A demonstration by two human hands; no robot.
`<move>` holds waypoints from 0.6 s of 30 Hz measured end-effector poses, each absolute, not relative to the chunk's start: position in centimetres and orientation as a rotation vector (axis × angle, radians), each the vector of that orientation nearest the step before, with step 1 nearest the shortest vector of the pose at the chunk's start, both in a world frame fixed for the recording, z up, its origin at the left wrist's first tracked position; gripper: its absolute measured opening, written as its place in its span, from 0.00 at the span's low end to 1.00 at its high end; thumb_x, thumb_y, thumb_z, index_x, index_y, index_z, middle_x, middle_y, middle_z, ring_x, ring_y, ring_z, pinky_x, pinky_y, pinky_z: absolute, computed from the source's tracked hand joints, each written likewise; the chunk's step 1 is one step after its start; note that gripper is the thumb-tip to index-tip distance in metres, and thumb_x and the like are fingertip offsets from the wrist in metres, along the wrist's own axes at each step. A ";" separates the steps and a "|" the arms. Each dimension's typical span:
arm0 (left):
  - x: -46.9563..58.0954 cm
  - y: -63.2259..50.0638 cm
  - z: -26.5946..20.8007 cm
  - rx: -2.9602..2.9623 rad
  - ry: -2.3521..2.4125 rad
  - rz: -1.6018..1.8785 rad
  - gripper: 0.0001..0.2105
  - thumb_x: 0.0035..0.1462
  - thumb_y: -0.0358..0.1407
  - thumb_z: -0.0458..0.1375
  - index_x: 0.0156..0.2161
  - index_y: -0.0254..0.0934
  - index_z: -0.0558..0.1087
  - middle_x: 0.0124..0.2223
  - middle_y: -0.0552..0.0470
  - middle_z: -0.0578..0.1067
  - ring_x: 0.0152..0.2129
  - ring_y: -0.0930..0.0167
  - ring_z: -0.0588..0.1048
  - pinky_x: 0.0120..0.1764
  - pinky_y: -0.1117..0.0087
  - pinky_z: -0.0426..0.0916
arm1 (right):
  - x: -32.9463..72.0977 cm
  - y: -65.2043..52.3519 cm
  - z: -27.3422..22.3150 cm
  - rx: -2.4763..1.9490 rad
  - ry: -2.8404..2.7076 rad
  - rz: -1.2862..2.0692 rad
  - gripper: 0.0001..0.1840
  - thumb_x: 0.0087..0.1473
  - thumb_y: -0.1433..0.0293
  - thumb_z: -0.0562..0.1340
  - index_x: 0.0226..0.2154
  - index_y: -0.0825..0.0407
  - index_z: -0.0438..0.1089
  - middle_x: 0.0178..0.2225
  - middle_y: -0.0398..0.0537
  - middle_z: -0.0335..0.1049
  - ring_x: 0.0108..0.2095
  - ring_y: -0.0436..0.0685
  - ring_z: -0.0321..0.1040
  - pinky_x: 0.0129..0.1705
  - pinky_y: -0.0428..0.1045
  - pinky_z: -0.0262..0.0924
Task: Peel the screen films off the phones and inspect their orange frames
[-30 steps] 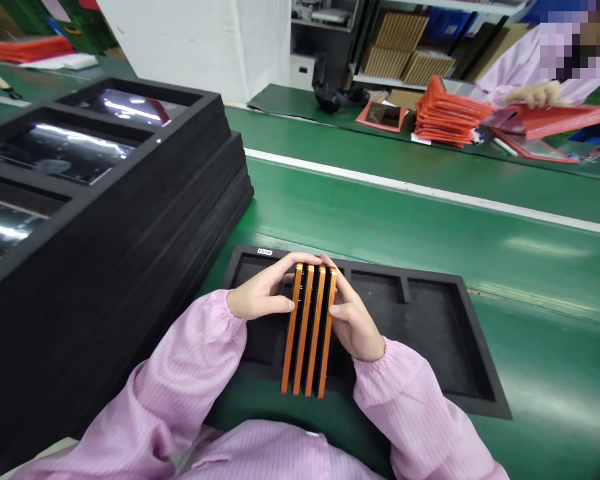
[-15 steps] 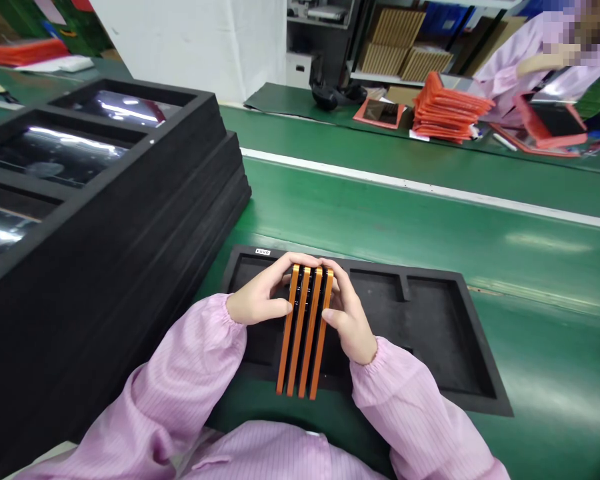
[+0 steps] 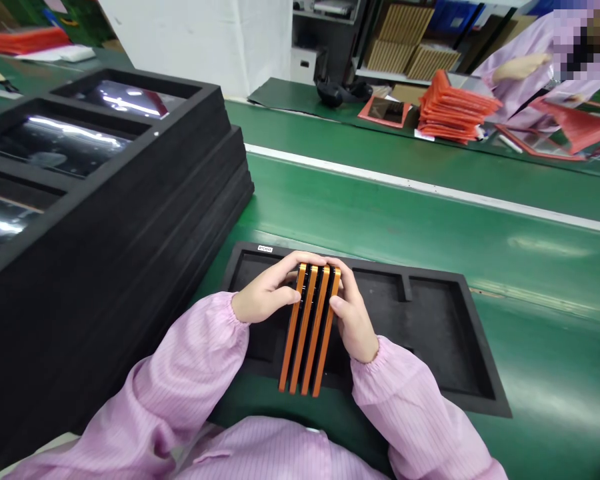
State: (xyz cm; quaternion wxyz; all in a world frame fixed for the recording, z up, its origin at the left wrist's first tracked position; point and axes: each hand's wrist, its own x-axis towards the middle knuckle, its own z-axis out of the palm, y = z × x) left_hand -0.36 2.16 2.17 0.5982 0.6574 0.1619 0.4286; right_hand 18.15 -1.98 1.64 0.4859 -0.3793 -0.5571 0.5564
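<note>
"Four phones point(image 3: 303, 330): where do we have them?"
"Edge-up, side by side, above the near edge of the tray point(image 3: 497, 400), left of middle. Our left hand point(image 3: 265, 297) grips their left side, our right hand point(image 3: 357, 327) their right."

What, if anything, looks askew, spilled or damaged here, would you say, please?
Nothing looks spilled or damaged. Only the stack of black trays looks slightly askew: at its far right corner, lower layers jut past the upper ones instead of sitting flush. The four orange-edged slabs between the left hand and right hand look aligned.
</note>
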 end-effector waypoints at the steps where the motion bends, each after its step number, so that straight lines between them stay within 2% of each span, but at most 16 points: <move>1: -0.3 2.2 2.2 1.524 0.374 0.999 0.22 0.56 0.32 0.56 0.57 0.44 0.66 0.60 0.48 0.67 0.57 0.59 0.68 0.58 0.57 0.64 | 18.1 -2.0 1.6 -0.917 -1.355 1.358 0.29 0.57 0.57 0.60 0.58 0.45 0.55 0.58 0.48 0.61 0.55 0.61 0.63 0.59 0.58 0.58; 6: -0.3 2.1 2.2 1.512 0.369 1.012 0.21 0.58 0.35 0.57 0.57 0.43 0.67 0.60 0.46 0.68 0.55 0.59 0.70 0.56 0.57 0.66 | 18.1 -1.9 1.7 -0.933 -1.348 1.338 0.29 0.56 0.57 0.59 0.58 0.45 0.56 0.58 0.48 0.61 0.56 0.62 0.62 0.60 0.59 0.57; 9: -0.3 2.1 2.3 1.539 0.383 1.031 0.20 0.59 0.36 0.56 0.57 0.43 0.67 0.59 0.46 0.68 0.56 0.58 0.69 0.57 0.57 0.66 | 18.0 -1.8 1.8 -0.947 -1.348 1.334 0.28 0.56 0.58 0.59 0.57 0.45 0.56 0.57 0.49 0.62 0.55 0.62 0.63 0.59 0.59 0.58; 18: 0.2 1.6 2.8 1.591 0.452 1.071 0.19 0.57 0.34 0.57 0.55 0.42 0.67 0.58 0.46 0.69 0.57 0.59 0.68 0.56 0.58 0.66 | 17.4 -1.8 2.2 -0.977 -1.418 1.194 0.27 0.56 0.57 0.61 0.55 0.46 0.55 0.54 0.49 0.63 0.54 0.60 0.63 0.57 0.57 0.60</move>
